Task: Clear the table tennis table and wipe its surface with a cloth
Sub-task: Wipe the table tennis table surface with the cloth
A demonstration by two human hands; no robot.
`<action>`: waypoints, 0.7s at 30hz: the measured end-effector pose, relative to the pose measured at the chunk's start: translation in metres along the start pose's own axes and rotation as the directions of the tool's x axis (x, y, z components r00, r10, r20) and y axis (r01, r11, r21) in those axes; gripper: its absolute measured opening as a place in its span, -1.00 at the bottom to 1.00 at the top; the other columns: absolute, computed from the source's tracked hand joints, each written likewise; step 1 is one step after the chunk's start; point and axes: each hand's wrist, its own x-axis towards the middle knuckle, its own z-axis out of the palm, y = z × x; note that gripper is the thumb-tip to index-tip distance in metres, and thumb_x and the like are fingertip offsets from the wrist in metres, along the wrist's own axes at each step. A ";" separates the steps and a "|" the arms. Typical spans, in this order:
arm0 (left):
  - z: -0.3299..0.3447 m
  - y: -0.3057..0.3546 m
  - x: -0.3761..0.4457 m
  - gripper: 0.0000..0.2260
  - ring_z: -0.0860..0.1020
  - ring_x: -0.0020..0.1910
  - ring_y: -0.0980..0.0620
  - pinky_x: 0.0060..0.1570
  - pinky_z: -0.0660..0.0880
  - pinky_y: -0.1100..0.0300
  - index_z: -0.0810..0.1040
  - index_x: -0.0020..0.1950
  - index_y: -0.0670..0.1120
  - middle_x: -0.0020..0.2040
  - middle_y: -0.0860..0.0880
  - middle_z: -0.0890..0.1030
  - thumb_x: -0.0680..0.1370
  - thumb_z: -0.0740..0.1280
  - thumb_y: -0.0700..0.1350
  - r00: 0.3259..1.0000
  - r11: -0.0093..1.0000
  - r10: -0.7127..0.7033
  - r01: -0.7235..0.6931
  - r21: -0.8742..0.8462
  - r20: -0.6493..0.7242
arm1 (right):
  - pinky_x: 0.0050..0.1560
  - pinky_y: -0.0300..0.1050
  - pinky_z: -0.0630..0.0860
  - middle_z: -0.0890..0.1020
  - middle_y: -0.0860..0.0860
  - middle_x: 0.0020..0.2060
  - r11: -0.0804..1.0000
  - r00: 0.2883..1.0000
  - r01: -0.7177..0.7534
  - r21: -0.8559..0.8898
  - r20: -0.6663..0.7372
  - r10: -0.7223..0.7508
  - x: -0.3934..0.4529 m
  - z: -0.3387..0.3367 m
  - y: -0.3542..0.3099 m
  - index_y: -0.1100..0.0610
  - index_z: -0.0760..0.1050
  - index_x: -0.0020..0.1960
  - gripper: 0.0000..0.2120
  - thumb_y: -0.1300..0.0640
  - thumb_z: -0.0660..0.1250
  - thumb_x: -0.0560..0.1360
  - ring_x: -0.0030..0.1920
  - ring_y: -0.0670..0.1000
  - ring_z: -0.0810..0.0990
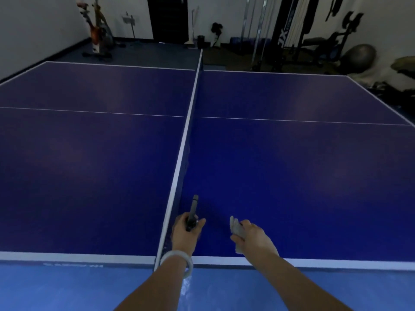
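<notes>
At the near edge of the table, seen from the head camera, both hands reach in over the white border line. Its blue top runs away from the viewer, split by the net, whose white top band stretches from the near edge to the far one. A thin white centre line crosses both halves.

The left hand sits just right of the net's near end, fingers curled round a dark, slim object that stands up and points away from the viewer. It is most likely a paddle seen edge-on, but the picture is too blurred to be sure. A pale bangle circles the left wrist, above the table's edge.

The right hand hovers near the left one, apart from it, and grips a whitish cloth bunched in its fingers; a tip of cloth sticks out above the hand and a bit hangs below. Whether the cloth touches the top cannot be told.

Beyond the table stand an exercise bike at far left, a weight rack at far right and a grey ball beside it. Light blue floor lies below the near edge.
</notes>
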 end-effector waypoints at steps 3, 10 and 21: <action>0.016 0.003 -0.009 -0.78 0.51 -0.43 0.04 -0.39 0.47 0.25 0.46 -0.14 -0.12 -0.38 0.00 0.54 0.49 0.47 -0.06 0.998 0.997 0.042 -0.045 0.063 0.038 | 0.17 -0.03 0.45 0.50 0.07 0.22 0.999 0.999 -0.040 0.021 -0.034 0.041 -0.008 -0.004 0.018 0.09 0.33 0.36 -0.59 -0.09 0.22 0.60 0.22 0.10 0.50; 0.094 0.025 -0.050 -0.77 0.37 -0.54 -0.04 -0.49 0.35 0.11 0.45 -0.01 -0.25 -0.44 -0.17 0.42 0.54 0.41 -0.11 0.941 0.999 -0.035 0.038 -0.001 0.338 | 0.06 -0.06 0.54 0.56 0.03 0.07 0.958 0.967 -0.232 0.168 -0.072 0.246 -0.036 -0.031 0.080 0.13 0.39 0.15 -0.73 -0.04 0.26 0.59 0.11 0.04 0.53; 0.290 0.067 -0.182 -0.89 0.43 -0.50 0.01 -0.55 0.37 0.25 0.50 -0.04 0.09 -0.45 -0.03 0.49 0.55 0.39 -0.12 0.760 0.958 0.122 -0.257 0.123 0.638 | -0.09 -0.10 0.37 0.55 0.09 0.10 0.863 0.835 -0.410 0.295 -0.260 0.485 -0.182 -0.100 0.275 0.09 0.39 0.11 -0.81 0.00 0.26 0.59 0.18 0.13 0.51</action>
